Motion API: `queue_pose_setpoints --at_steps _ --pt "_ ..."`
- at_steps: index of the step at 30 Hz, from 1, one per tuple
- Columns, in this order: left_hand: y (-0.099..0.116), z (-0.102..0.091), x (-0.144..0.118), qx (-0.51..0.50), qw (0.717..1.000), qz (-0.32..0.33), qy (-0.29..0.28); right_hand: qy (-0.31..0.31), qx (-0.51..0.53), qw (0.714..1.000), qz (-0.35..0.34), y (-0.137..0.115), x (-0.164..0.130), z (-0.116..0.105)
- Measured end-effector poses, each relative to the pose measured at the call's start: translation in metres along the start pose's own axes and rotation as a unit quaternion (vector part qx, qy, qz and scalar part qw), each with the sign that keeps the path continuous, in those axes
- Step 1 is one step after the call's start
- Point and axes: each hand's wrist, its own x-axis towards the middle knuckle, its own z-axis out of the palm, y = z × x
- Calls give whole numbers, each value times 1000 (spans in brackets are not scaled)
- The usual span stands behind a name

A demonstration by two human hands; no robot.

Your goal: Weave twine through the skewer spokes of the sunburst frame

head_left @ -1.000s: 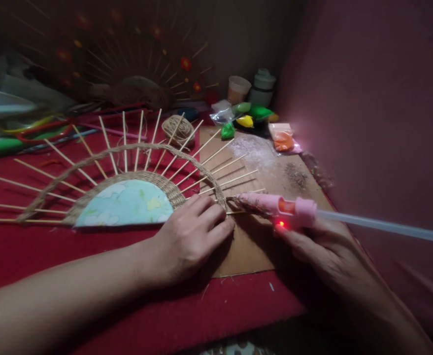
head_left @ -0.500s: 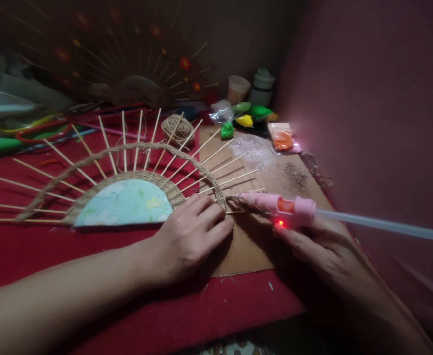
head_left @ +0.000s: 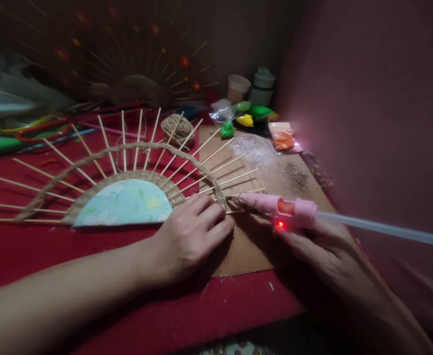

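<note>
Our right hand (head_left: 312, 246) is closed around the grip of a pink hot glue gun (head_left: 279, 207), fingers curled beneath it where a small red light glows. The gun lies nearly level, its nozzle pointing left and meeting the right end of the half-round craft piece (head_left: 123, 192); a clear glue stick (head_left: 382, 229) juts out of its back toward the right. Our left hand (head_left: 190, 236) lies palm down with the fingers loosely spread, not gripping anything, their tips pressing on the right end of the woven twine arch (head_left: 186, 155) and the lowest skewer, just beside the nozzle.

The craft piece rests flat, its straight edge toward us: a pale blue patterned half-disc (head_left: 125, 202) bordered by coiled twine, with bamboo skewers (head_left: 216, 158) fanning outward through the arch. Its left part lies on the red cloth (head_left: 238, 301), its right end on a sheet of brown cardboard (head_left: 260, 246).

Beyond the skewers sits a ball of twine (head_left: 177, 128). Further back on the cardboard we see small bags of coloured powder, green (head_left: 228, 130), yellow (head_left: 246, 120) and orange (head_left: 283, 139), then a paper cup (head_left: 238, 88) and a pale lidded jar (head_left: 263, 84). A second, similar fan piece with red flowers (head_left: 142, 74) leans in the dim background.
</note>
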Motion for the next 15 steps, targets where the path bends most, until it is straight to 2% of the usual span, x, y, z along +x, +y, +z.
queue_pose_setpoints --at_steps 10,15 --pt "0 -2 0 -1 1000 -1 1 -13 -15 1000 -11 -1 0 0" --pt "0 -1 0 -3 1000 2 -3 3 -12 1000 1 -2 -1 0"
